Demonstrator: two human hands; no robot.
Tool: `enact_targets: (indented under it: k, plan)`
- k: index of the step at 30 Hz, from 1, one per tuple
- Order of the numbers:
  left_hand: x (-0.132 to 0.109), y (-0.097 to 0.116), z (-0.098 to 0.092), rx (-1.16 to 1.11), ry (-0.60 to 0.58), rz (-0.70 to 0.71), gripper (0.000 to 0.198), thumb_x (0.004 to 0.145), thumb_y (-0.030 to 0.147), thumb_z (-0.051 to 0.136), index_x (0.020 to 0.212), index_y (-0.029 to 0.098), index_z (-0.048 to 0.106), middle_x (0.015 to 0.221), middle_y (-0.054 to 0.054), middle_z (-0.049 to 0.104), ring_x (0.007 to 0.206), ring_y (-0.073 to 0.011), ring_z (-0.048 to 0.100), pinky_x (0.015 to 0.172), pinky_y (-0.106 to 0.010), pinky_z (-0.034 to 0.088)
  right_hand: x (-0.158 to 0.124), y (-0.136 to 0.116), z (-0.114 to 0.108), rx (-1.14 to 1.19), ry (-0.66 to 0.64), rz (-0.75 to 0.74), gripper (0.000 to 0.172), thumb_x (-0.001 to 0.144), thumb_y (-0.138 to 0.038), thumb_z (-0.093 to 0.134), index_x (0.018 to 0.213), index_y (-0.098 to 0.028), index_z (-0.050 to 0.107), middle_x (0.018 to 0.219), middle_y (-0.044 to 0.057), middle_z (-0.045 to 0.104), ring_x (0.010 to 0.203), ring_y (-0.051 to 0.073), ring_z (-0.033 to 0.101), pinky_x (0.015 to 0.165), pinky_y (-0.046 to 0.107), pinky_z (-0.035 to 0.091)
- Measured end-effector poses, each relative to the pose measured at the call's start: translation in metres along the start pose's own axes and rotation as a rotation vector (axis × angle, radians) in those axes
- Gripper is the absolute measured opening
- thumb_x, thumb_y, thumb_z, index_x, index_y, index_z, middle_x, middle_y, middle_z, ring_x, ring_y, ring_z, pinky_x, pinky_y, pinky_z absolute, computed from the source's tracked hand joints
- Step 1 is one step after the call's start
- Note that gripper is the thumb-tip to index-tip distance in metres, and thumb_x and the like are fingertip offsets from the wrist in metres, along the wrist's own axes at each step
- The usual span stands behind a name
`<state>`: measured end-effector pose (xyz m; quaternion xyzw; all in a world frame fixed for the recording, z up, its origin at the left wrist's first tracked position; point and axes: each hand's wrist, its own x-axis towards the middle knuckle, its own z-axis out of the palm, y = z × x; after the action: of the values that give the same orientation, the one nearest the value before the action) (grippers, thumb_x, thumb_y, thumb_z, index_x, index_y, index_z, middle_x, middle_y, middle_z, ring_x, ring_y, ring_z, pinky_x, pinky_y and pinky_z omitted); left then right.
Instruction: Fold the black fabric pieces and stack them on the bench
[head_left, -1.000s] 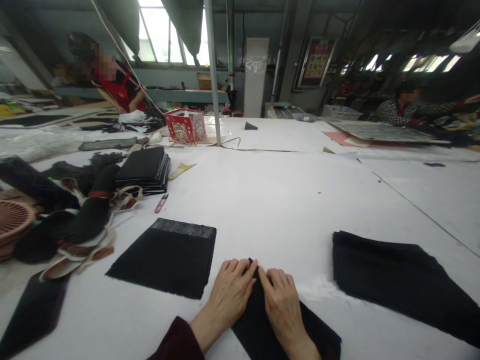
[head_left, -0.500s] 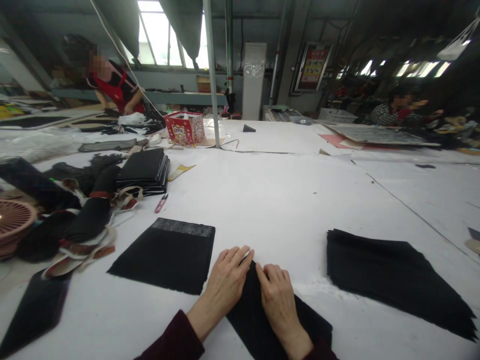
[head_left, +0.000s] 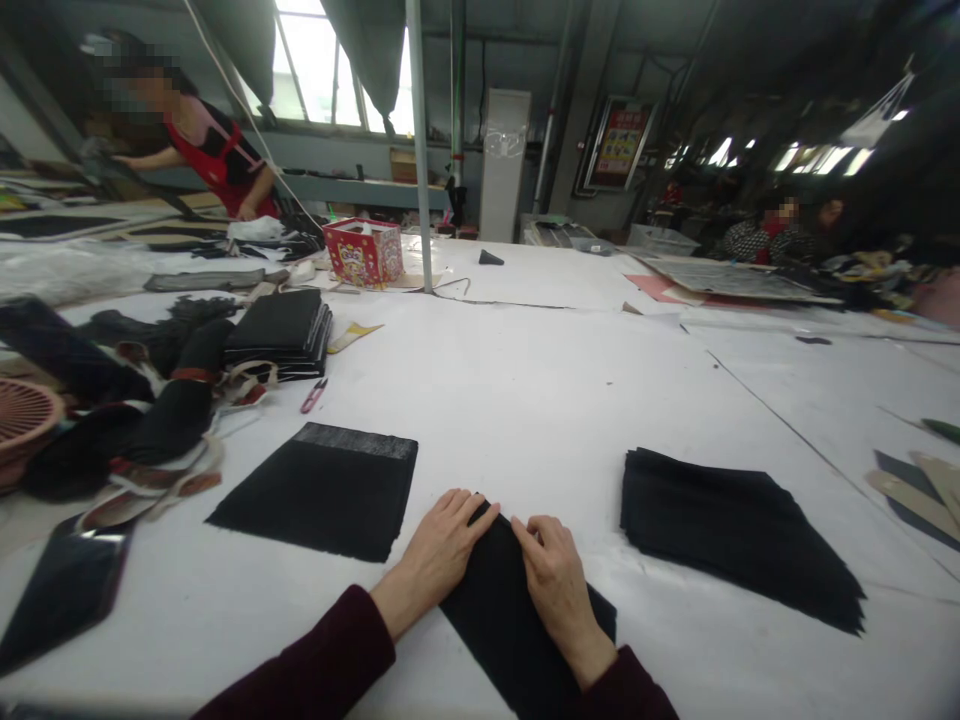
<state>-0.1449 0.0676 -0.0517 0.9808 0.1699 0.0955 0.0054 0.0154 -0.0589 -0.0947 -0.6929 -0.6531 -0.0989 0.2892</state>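
While left hand [head_left: 439,548], right hand [head_left: 556,585] press black cloth [head_left: 514,625], poster [head_left: 619,140] text illegible

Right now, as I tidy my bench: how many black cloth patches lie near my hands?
3. A middle patch under the left hand and right hand; a left patch beside it; a right stack, perhaps hiding more.

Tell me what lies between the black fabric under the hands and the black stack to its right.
Only bare white table separates the fabric from the stack, as the head view shows.
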Motion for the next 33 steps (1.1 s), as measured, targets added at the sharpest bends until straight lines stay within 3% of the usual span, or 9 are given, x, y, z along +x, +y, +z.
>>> enact_targets:
  k: [5,12,15,21,27,33]
  plan:
    - [0.005,0.002,-0.004,0.040,-0.040,0.031,0.055,0.083,0.008,0.047,0.136,0.020,0.043,0.121,-0.008,0.053,0.114,-0.0241,0.046,0.108,-0.041,0.033,-0.004,-0.003,-0.008,-0.072,-0.013,-0.020,0.034,0.096,-0.007,0.039,0.124,-0.015,0.056,0.092,0.008,0.052,0.086,0.022,0.048,0.076,0.035,0.041]
    - [0.007,0.006,0.009,0.141,-0.060,0.123,0.057,0.082,0.005,0.042,0.139,0.010,0.038,0.125,-0.012,0.053,0.118,-0.0245,0.045,0.108,-0.038,0.032,-0.010,-0.005,-0.015,-0.114,-0.032,0.006,0.034,0.094,-0.006,0.041,0.123,-0.015,0.057,0.092,0.007,0.053,0.085,0.022,0.047,0.076,0.036,0.040]
    - [0.006,0.009,0.010,0.179,-0.051,0.137,0.063,0.081,0.004,0.041,0.143,0.013,0.031,0.123,-0.012,0.053,0.115,-0.0249,0.047,0.105,-0.040,0.034,-0.011,-0.006,-0.017,-0.111,-0.040,0.015,0.034,0.094,-0.006,0.042,0.122,-0.015,0.057,0.092,0.007,0.052,0.085,0.022,0.047,0.077,0.035,0.041]
    - [0.009,0.011,0.008,0.086,-0.039,0.203,0.055,0.084,0.007,0.045,0.138,0.016,0.038,0.123,-0.010,0.053,0.119,-0.0228,0.046,0.107,-0.038,0.032,-0.017,-0.004,-0.020,-0.089,-0.049,0.037,0.032,0.095,-0.007,0.041,0.121,-0.015,0.057,0.093,0.007,0.052,0.085,0.022,0.047,0.076,0.036,0.040]
    - [0.008,0.019,0.010,0.169,-0.061,0.205,0.056,0.088,0.007,0.040,0.142,0.018,0.033,0.116,-0.009,0.056,0.109,-0.0231,0.051,0.096,-0.037,0.040,-0.026,0.001,-0.023,-0.084,-0.038,0.031,0.034,0.095,-0.006,0.041,0.123,-0.016,0.056,0.093,0.007,0.052,0.086,0.022,0.047,0.077,0.036,0.040]
    - [0.012,0.025,0.000,0.119,-0.059,0.266,0.051,0.089,0.009,0.042,0.139,0.017,0.037,0.120,-0.009,0.056,0.114,-0.0214,0.049,0.102,-0.036,0.037,-0.034,0.004,-0.029,-0.095,-0.028,0.029,0.033,0.095,-0.006,0.042,0.122,-0.016,0.057,0.091,0.007,0.052,0.086,0.022,0.047,0.077,0.035,0.041]
